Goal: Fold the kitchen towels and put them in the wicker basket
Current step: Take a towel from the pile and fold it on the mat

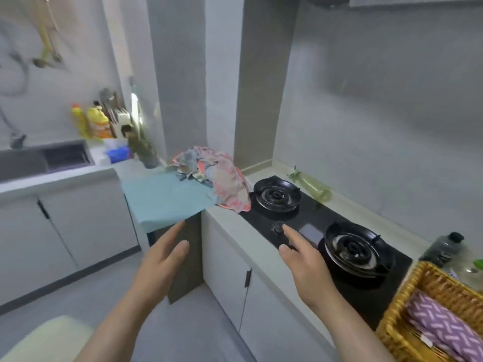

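Observation:
A light blue towel (164, 197) lies spread flat on the counter, its near edge hanging over the front. Behind it sits a crumpled heap of pink and blue patterned towels (222, 178), reaching the stove's edge. A wicker basket (392, 320) stands at the lower right with a folded purple patterned towel (439, 325) inside. My left hand (162, 259) hovers just below the blue towel's near edge, fingers straight, holding nothing. My right hand (300, 259) is stretched out over the stove's front edge, fingers straight and empty.
A black two-burner gas stove (313, 220) fills the counter between the towels and the basket. A green bottle (311, 185) lies behind it and a dark bottle (444, 248) stands beyond the basket. The sink (47, 158) and yellow bottles (94, 122) are at the left.

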Motion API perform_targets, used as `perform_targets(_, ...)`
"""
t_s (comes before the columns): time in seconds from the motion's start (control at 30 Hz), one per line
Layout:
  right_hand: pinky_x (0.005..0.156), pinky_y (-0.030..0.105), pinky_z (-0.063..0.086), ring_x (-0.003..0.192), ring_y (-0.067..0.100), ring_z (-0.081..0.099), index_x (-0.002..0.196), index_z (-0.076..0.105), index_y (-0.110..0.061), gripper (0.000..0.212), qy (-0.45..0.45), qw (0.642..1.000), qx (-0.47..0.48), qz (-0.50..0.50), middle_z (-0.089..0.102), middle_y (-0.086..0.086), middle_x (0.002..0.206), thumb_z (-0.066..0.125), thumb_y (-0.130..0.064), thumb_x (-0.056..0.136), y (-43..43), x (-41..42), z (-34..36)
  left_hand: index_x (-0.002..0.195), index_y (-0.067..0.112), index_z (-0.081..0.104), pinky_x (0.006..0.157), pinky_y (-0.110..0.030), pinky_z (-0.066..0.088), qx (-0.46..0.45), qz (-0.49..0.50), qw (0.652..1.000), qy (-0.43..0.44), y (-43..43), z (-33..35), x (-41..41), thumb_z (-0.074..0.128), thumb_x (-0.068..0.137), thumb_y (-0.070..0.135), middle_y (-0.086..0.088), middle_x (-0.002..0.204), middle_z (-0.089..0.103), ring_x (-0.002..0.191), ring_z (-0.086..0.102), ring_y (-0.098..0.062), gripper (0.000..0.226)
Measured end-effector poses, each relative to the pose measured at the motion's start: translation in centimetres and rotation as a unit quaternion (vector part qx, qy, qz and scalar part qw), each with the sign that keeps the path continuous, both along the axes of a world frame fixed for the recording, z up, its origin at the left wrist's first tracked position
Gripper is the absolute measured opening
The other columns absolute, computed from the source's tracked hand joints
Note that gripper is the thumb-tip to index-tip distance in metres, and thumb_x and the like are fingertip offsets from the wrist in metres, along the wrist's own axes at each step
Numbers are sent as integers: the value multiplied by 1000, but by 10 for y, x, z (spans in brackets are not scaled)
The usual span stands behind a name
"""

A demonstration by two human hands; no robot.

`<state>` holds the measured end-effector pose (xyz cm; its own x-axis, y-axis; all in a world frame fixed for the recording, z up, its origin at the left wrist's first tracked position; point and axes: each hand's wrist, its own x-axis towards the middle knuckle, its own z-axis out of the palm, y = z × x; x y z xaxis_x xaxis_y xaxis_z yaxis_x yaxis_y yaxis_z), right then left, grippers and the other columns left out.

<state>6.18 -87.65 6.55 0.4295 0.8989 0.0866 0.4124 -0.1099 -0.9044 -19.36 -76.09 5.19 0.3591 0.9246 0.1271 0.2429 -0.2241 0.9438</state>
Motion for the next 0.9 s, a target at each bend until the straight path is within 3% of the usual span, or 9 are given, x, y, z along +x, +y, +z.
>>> perform_targets(0.13, 111, 30, 33, 137, 8, 37, 145, 39, -39, 49, 36, 999, 7, 38, 40, -21, 148, 51, -32, 99, 28, -39, 4, 138, 43, 37, 102, -21, 27, 1, 45, 999, -23, 8, -1, -43, 52, 86, 61, 21, 146, 39, 128, 36, 5, 56)
perform_targets(0.23, 109, 27, 32, 136, 8, 37, 146, 37, -37, 49, 30, 998, 4, 62, 39, -19, 149, 50, -32, 99, 47, -55, 7, 137, 43, 35, 103, -22, 27, 8, 50, 999, -11, 17, -1, -56, 45, 82, 60, 22, 144, 37, 129, 34, 3, 59)
perform_targets(0.5, 108, 24, 31, 134, 3, 40, 146, 41, -28, 47, 68, 993, 7, 95, 45, -13, 146, 51, -26, 100, 146, -76, -3, 139, 39, 44, 96, -14, 37, -13, 56, 997, -42, 86, 2, -70, 45, 54, 95, 26, 138, 48, 117, 46, 19, 102)
perform_targets(0.6, 106, 23, 31, 132, 2, 40, 145, 42, -27, 45, 78, 992, 2, 102, 46, -16, 141, 51, -24, 100, 195, -76, -12, 138, 45, 41, 107, -25, 31, -21, 63, 997, -25, 133, 3, -66, 44, 61, 91, 26, 142, 44, 131, 39, 7, 89)
perform_targets(0.73, 106, 22, 30, 133, 2, 40, 144, 43, -28, 45, 106, 990, -3, 90, 47, -20, 138, 52, -25, 100, 261, -63, -20, 126, 56, 38, 109, -27, 29, -47, 65, 997, 2, 198, -1, -47, 39, 67, 81, 31, 137, 41, 130, 36, 4, 65)
perform_targets(0.9, 106, 23, 30, 131, -1, 40, 142, 43, -34, 44, 111, 991, -19, 74, 46, -22, 138, 52, -27, 99, 324, -42, -29, 123, 59, 47, 110, -29, 32, -79, 41, 996, -7, 270, -11, -23, 44, 62, 90, 40, 134, 42, 128, 38, 10, 68)
